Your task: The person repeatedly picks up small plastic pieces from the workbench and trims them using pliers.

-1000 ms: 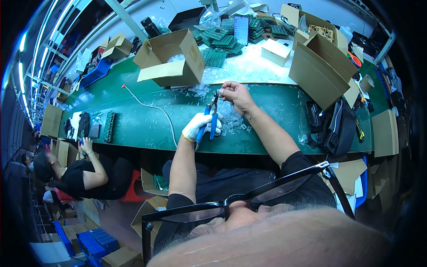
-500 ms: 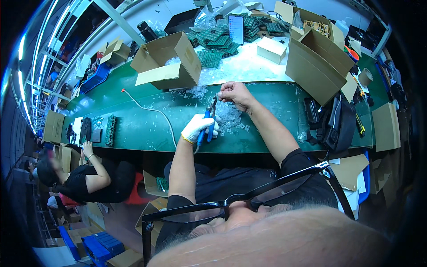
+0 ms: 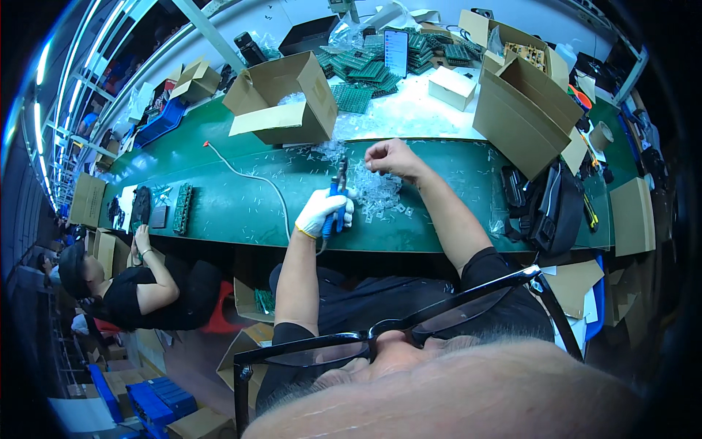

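Note:
My left hand (image 3: 322, 211), in a white glove, is wrapped around a pair of blue-handled cutting pliers (image 3: 341, 178). The dark jaws point away from me, over the green bench. To the right, my bare right hand (image 3: 395, 160) hovers with thumb and fingertips pinched together; anything between them is too small to make out. Beneath and in front of it lies a heap of small clear plastic pieces (image 3: 377, 196). More clear bits (image 3: 330, 150) lie beyond the pliers' jaws, by an open cardboard box (image 3: 311, 99).
Green circuit boards (image 3: 365, 69) are piled at the back, with a phone (image 3: 395, 53) standing against them. A small white box (image 3: 451, 88) and a large open carton (image 3: 523, 113) stand right of it. A black bag (image 3: 552, 208) lies rightward. A co-worker (image 3: 150, 285) sits at left.
My right hand has drawn slightly right, away from the pliers' jaws. The pliers and my left hand have shifted a little left, and the jaws now stand apart from my right fingertips.

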Demonstrator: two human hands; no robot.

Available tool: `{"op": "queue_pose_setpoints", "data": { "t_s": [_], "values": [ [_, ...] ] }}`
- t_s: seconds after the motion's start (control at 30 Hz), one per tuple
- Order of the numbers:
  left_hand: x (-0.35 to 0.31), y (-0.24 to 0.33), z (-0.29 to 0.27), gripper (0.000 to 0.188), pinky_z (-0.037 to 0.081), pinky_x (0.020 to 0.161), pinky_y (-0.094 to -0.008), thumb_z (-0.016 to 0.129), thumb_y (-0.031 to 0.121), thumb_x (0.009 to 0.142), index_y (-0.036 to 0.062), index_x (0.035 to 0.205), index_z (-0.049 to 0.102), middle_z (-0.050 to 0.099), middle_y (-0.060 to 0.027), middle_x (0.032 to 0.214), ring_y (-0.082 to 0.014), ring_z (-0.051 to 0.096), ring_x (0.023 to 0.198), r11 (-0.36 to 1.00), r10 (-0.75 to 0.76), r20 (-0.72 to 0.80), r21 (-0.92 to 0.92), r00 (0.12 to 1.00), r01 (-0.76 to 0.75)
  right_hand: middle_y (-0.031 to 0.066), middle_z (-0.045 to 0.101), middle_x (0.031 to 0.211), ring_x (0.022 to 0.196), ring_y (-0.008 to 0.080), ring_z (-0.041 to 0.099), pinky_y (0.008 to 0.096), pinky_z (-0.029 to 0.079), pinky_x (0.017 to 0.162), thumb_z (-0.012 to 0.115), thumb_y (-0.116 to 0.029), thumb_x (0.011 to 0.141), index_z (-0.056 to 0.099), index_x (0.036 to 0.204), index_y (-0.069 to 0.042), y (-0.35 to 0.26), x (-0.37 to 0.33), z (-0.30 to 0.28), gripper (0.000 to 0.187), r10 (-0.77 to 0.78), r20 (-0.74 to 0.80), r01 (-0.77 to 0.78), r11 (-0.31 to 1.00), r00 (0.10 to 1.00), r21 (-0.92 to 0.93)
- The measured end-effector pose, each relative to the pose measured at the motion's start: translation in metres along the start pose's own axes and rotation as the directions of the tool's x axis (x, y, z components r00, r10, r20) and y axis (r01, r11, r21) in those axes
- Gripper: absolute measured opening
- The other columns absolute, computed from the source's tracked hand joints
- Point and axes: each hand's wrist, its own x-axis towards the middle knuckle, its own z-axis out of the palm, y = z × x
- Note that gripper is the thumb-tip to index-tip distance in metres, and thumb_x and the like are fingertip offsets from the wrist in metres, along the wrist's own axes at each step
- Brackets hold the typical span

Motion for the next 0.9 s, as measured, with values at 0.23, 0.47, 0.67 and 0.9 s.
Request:
{"op": "queue_pose_setpoints", "data": {
  "t_s": [0.23, 0.47, 0.67, 0.9],
  "values": [
    [-0.018, -0.018, -0.058, 0.08, 0.06, 0.086, -0.0519, 0.073, 0.048, 0.093, -0.01, 0.144, 0.054, 0.072, -0.0175, 0.11, -0.0324, 0.073, 0.093, 0.863, 0.254, 0.196, -0.487, 0.947, -0.131, 0.0093, 0.077, 0.081, 0.079, 0.0172, 0.07, 0.0362, 0.057, 0.077, 0.088, -0.032, 0.084, 0.083, 0.094, -0.001, 0.004, 0.0, -0.011, 0.033, 0.029, 0.102, 0.034, 0.82, 0.994, -0.572],
    [-0.012, -0.021, -0.077, 0.077, 0.058, 0.093, -0.0538, 0.066, 0.049, 0.097, -0.0097, 0.146, 0.054, 0.071, -0.0197, 0.114, -0.0356, 0.072, 0.098, 0.692, 0.355, 0.214, -0.715, 0.91, -0.102, 0.0157, 0.074, 0.128, 0.121, 0.0304, 0.067, 0.0421, 0.052, 0.105, 0.083, -0.047, 0.089, 0.079, 0.118, -0.007, 0.017, 0.002, 0.005, 0.05, -0.331, 0.005, 0.258, 0.727, 0.944, -0.636],
    [-0.007, -0.027, -0.078, 0.079, 0.058, 0.092, -0.0518, 0.065, 0.05, 0.098, -0.0113, 0.146, 0.051, 0.07, -0.0199, 0.115, -0.0349, 0.071, 0.098, 0.697, 0.352, 0.223, -0.71, 0.909, -0.096, 0.0242, 0.045, 0.165, 0.155, 0.0478, 0.036, 0.062, 0.031, 0.126, 0.068, -0.072, 0.092, 0.054, 0.157, -0.017, 0.013, -0.013, 0.032, 0.086, -0.233, 0.283, 0.354, 0.375, 0.93, -0.856],
    [-0.007, -0.031, -0.081, 0.079, 0.054, 0.096, -0.0502, 0.068, 0.044, 0.098, -0.0132, 0.148, 0.048, 0.065, -0.0131, 0.107, -0.0321, 0.066, 0.099, 0.679, 0.338, 0.292, -0.734, 0.895, -0.017, 0.0229, 0.046, 0.163, 0.152, 0.05, 0.038, 0.0627, 0.031, 0.124, 0.068, -0.068, 0.094, 0.059, 0.152, -0.019, 0.023, -0.06, 0.08, 0.076, -0.255, 0.148, 0.172, 0.074, 0.955, -0.982]
  ]
}}
